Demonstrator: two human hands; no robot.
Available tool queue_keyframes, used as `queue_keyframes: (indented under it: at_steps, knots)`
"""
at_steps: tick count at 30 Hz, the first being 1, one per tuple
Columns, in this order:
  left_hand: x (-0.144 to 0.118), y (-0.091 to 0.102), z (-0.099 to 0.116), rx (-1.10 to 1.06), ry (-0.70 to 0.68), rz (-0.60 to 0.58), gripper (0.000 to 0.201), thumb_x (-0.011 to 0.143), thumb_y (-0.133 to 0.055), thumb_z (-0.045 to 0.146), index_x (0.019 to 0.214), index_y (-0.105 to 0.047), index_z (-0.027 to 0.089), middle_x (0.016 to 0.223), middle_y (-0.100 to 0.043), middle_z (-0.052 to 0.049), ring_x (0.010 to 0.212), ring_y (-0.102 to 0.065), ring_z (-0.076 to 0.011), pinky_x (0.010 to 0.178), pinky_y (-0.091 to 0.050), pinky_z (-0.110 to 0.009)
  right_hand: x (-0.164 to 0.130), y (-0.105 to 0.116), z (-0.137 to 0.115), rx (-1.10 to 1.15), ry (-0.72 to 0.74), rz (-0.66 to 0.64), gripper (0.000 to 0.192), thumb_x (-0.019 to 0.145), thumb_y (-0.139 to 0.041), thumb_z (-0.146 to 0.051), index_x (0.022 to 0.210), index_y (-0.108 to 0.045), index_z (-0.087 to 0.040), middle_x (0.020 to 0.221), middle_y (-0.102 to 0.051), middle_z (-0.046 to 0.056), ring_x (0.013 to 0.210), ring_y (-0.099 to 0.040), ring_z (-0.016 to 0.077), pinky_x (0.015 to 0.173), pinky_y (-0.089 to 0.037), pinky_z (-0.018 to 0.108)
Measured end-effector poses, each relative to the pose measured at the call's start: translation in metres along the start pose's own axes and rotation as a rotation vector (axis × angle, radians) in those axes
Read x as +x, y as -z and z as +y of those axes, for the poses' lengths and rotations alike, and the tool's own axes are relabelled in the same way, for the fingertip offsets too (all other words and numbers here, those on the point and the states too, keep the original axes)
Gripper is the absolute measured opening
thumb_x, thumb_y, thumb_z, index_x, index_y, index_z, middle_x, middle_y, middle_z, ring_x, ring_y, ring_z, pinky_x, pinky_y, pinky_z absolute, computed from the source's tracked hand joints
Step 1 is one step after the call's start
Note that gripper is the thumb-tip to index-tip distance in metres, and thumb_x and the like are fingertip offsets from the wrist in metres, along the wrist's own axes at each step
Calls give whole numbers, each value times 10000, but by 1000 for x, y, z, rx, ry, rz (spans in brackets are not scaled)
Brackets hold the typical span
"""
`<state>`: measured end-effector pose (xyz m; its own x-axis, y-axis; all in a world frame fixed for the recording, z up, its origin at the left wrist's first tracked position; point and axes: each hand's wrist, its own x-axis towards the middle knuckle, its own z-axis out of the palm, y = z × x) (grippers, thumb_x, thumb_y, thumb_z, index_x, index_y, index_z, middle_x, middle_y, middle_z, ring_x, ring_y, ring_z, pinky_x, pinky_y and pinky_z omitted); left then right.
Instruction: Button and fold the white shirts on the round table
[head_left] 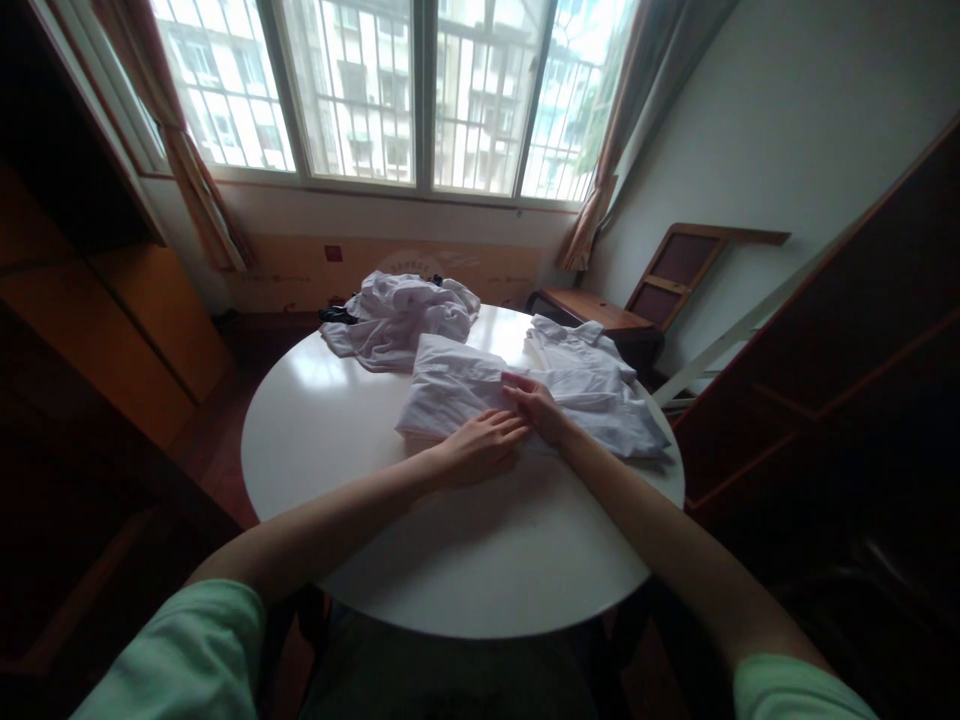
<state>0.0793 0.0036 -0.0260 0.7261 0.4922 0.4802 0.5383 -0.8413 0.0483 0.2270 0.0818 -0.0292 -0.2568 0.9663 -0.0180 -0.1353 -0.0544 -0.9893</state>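
Bare round white table [465, 560] near me; left hand [480, 448] flat, right hand [536, 408] pinching the folded white cotton shirt [457, 390].

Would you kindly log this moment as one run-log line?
left hand: flat on folded white shirt | right hand: pinching shirt fabric | crumpled garments: behind | round white table

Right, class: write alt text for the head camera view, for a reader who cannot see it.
Two bare hands, left hand and right hand, press on a white shirt on a round white table. A crumpled pile of clothes lies behind, below a barred window.
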Motion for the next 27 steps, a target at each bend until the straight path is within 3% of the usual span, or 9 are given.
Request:
queue_keyframes:
  at_steps: [3,7,10,13,17,21,23,27]
  knots:
    - [0,12,-16,22,192,127,389,872,-451,324,1226,-503,172,1305,-524,-106,1232,-444,-224,1041,-344,-395,2,2,0,109,39,34,427,530,-687,-158,954,-656,-198,719,-691,-20,667,-614,145,652,-477,259]
    - [-7,27,-64,-34,675,365,362,864,-447,304,1183,-522,150,1295,-522,-142,1254,-417,-254,1059,-299,-429,6,8,1,181,58,92,398,515,-600,-159,906,-664,-195,706,-691,-29,659,-605,147,655,-463,257]
    - [-20,29,-96,-399,970,371,409,819,-510,372,1135,-540,113,1194,-581,-163,1139,-516,-276,968,-392,-405,10,13,2,144,43,150,411,501,-560,-177,900,-662,-190,659,-665,-44,633,-584,140,628,-440,242]
    - [-31,30,-110,-830,1145,352,421,800,-517,475,1030,-586,130,983,-662,-108,921,-611,-236,764,-486,-324,12,14,3,97,35,210,417,489,-545,-195,892,-647,-180,624,-638,-48,580,-547,129,582,-413,233]
    - [-35,39,-108,-1165,1248,340,406,726,-604,528,887,-622,155,713,-654,-39,666,-610,-172,574,-462,-246,9,11,1,51,21,187,423,477,-545,-209,893,-616,-178,631,-627,-36,570,-534,132,564,-406,234]
    - [-33,47,-105,-1463,1177,231,417,687,-633,535,812,-637,137,645,-651,-51,592,-606,-180,574,-472,-273,3,7,0,-17,40,107,427,495,-535,-224,917,-591,-182,687,-642,-11,615,-562,155,587,-427,256]
    - [-33,45,-106,-1480,1187,235,383,668,-658,494,785,-637,130,625,-647,-52,576,-601,-183,569,-466,-279,2,7,-2,-66,58,86,416,509,-524,-234,917,-587,-180,699,-641,-6,623,-563,156,593,-431,259]
    - [-33,34,-110,-1260,1229,370,244,611,-709,310,720,-632,106,598,-626,-33,528,-547,-142,539,-415,-253,2,10,-7,-267,100,165,363,516,-520,-217,869,-588,-169,702,-619,-6,592,-517,132,553,-396,242]
